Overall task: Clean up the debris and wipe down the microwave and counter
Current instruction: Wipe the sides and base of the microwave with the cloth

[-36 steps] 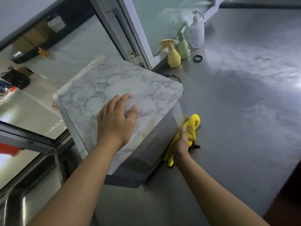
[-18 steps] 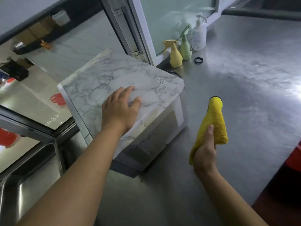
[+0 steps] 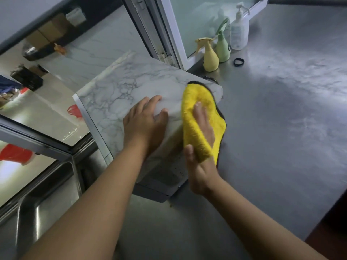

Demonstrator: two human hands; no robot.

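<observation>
head view: microwave (image 3: 131,94) sits on the counter (image 3: 272,128), skewed to the counter edge, marble-pattern top facing up, vented side panel toward the camera. left hand (image 3: 144,124) lies flat on the top near the front right edge, fingers straight and slightly spread, holding nothing. reads as a brace so the box doesn't slide or tip under wiping pressure.

right hand (image 3: 201,147) has the yellow cloth (image 3: 199,106) pressed onto the top's right corner, fingers laid over it, thumb tucked under the near fold, so it's pinching the cloth while pushing it flat. cloth drapes over the edge, likely to catch top and side in one pass.

small yellowish crumbs (image 3: 171,205) on the counter by the microwave's near bottom corner, not yet cleaned. counter wipe looks not yet done.

back by the window: yellow spray bottle (image 3: 210,57), green spray bottle (image 3: 223,47), pump bottle (image 3: 238,32), black ring (image 3: 238,62). sink (image 3: 37,194) at left.
</observation>
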